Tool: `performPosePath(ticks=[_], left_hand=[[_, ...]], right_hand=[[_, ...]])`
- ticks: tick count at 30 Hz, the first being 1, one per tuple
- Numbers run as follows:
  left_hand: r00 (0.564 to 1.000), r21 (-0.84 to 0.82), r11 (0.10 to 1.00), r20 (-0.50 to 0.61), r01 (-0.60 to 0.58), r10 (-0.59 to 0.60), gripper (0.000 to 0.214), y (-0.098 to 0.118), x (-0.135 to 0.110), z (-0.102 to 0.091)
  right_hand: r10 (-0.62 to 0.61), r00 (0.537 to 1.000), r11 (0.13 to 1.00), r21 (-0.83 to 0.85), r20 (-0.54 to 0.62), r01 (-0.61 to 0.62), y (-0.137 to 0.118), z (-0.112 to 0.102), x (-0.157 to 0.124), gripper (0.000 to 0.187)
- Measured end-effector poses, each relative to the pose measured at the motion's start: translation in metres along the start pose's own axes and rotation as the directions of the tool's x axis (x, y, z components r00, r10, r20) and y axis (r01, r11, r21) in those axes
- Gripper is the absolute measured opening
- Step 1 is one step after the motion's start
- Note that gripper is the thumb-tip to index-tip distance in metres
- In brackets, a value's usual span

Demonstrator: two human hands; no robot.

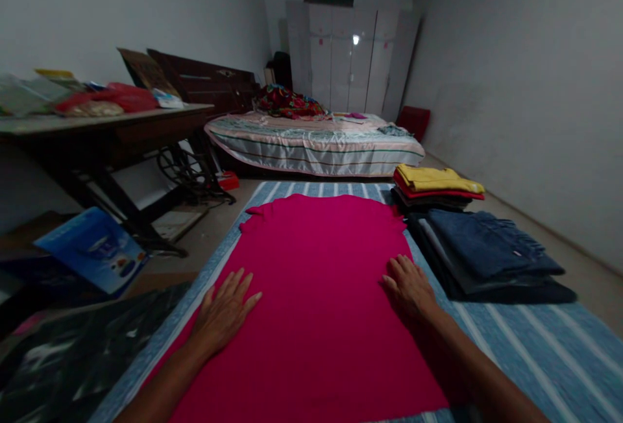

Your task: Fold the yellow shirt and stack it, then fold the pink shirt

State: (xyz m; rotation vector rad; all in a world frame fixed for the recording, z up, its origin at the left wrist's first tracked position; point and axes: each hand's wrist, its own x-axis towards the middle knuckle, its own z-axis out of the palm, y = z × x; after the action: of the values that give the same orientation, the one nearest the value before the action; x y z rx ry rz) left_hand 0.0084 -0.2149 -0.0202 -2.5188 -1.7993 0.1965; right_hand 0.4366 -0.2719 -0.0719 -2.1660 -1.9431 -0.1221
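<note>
A magenta garment (pixel 318 280) lies spread flat on a blue striped mat (pixel 535 345) on the floor. My left hand (pixel 224 309) rests flat on the garment's left side, fingers stretched out and apart. My right hand (pixel 407 287) lies palm down near its right edge, fingers also extended. Neither hand holds anything.
A stack of folded dark jeans (pixel 487 254) and a pile of yellow and red folded clothes (pixel 435 184) sit to the right on the mat. A low mattress (pixel 316 144) lies beyond. A sewing table (pixel 102 134) and a blue box (pixel 92 248) stand at left; a white wardrobe (pixel 348 60) stands at the back.
</note>
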Motion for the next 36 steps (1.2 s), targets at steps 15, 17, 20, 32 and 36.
performPosePath(ticks=[15,17,20,32,36], left_hand=[[0.999,-0.021,1.0,-0.034,-0.003,0.003,0.056,0.048,0.043,-0.018],[0.984,-0.111,0.978,-0.044,-0.176,0.172,0.051,0.094,0.063,-0.03],[0.918,-0.235,0.888,-0.056,-0.395,0.394,0.048,0.174,0.099,-0.041],[0.891,-0.28,0.849,-0.065,-0.448,0.449,0.052,0.307,0.162,-0.024],[0.885,-0.253,0.85,-0.076,-0.462,0.459,0.053,0.304,0.161,-0.019]], right_hand=[[0.195,0.981,0.976,0.096,0.024,-0.196,0.003,-0.016,0.021,0.036],[0.23,0.973,0.963,0.14,0.014,-0.229,0.004,-0.02,0.018,0.029],[0.23,0.973,0.953,0.2,0.014,-0.228,0.008,-0.023,0.014,0.025],[0.605,0.739,0.162,0.863,0.297,-0.479,0.029,-0.019,0.041,0.032],[0.518,0.713,-0.1,0.861,0.473,-0.498,0.024,-0.019,0.048,0.013]])
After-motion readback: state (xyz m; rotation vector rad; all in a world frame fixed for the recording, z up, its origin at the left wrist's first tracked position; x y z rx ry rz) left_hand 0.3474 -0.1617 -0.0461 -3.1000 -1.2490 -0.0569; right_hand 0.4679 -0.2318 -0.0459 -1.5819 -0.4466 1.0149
